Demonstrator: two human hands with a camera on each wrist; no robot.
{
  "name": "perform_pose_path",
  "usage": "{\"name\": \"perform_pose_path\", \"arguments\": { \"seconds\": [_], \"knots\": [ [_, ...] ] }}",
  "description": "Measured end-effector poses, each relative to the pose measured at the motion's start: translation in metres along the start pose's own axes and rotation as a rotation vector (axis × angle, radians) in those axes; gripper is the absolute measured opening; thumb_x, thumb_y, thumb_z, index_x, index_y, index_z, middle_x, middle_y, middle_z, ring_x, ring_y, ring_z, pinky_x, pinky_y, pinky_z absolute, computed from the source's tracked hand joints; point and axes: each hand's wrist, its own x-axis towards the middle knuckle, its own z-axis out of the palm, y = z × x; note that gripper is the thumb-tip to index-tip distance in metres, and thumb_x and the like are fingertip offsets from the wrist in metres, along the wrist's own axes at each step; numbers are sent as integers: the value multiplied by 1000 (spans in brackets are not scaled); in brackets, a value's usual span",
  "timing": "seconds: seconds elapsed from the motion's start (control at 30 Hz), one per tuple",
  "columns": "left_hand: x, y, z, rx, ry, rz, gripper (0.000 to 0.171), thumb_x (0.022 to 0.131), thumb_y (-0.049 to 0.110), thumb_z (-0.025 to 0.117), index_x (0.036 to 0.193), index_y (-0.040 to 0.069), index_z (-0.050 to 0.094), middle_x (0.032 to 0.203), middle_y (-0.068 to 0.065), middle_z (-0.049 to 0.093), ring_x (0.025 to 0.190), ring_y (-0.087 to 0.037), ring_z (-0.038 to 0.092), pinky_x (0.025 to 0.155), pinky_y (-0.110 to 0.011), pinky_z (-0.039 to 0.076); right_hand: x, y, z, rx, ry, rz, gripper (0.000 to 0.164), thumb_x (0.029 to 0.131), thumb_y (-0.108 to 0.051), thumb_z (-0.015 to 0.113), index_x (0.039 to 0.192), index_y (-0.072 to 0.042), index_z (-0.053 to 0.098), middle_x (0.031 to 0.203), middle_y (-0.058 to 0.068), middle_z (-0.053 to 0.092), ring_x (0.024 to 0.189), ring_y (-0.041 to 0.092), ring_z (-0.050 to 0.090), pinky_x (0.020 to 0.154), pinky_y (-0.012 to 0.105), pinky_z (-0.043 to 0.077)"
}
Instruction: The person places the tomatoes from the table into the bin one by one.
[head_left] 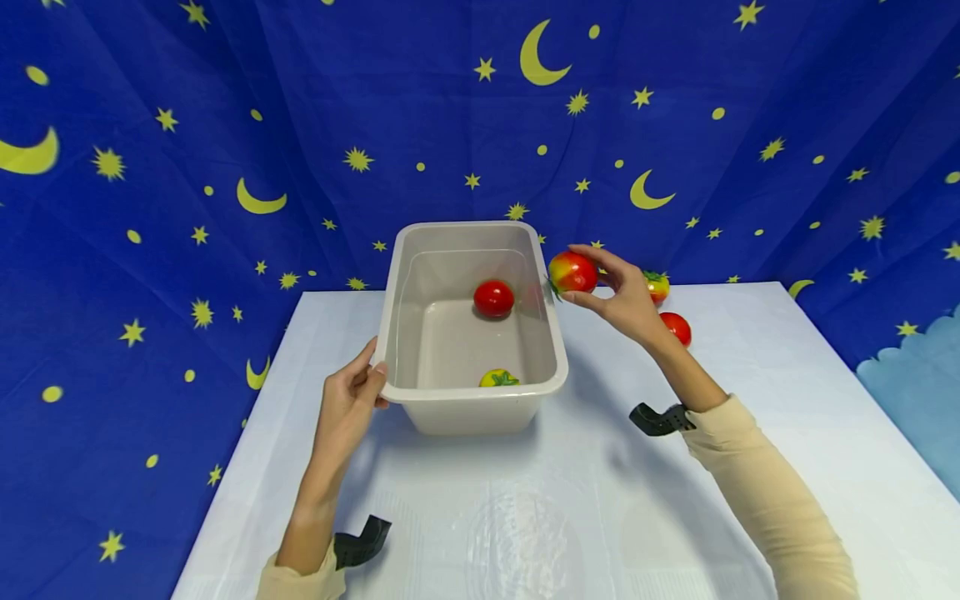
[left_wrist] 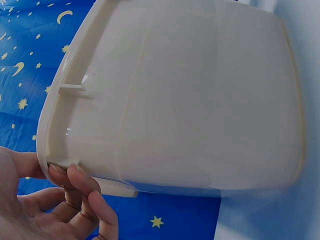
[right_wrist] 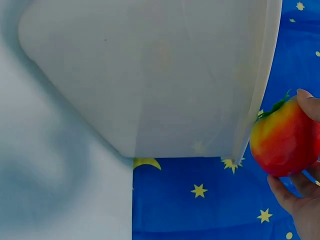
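Observation:
A grey plastic bin (head_left: 455, 412) stands on the white table. My left hand (head_left: 351, 398) pinches its rim at the near left corner, thumb on top; in the left wrist view its fingers (left_wrist: 82, 180) curl under the lip. Beside the bin's right rim, at rim height, my right hand (head_left: 618, 292) grips a red tomato (head_left: 573, 273) with a yellow patch and green leaves. The right wrist view shows the same tomato (right_wrist: 282, 140) just outside the rim. Inside the bin lie a plain red tomato (head_left: 493, 298) and a yellow one with green leaves (head_left: 498, 378), partly hidden by the near wall.
Right of the bin, behind my right hand, a yellow-and-red tomato (head_left: 657, 287) and a red tomato (head_left: 677, 328) lie on the table (head_left: 600, 517), both partly covered. A blue curtain (head_left: 420, 100) with moons and stars hangs at the table's back edge. Black straps sit on both wrists.

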Motion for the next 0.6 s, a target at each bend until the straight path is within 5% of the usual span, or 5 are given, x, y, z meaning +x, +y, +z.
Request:
{"name": "perform_pose_path", "arguments": {
  "seconds": [0.17,0.6],
  "knots": [
    [0,0,0,-5,-6,-2,46,102,11,49,146,4,43,106,-32,64,69,-3,61,62,-19,51,3,-5,3,19,-3,-22,60,82,-2,76,138,-8,56,138,10,56,126,24,51,108,47,42],
    [0,0,0,2,-2,-9,46,102,11,49,146,4,42,104,-32,63,68,-3,61,61,-19,52,11,-19,19,50,-48,-51,59,83,-3,75,138,-7,54,138,10,56,125,24,52,108,44,42]
  ]
}}
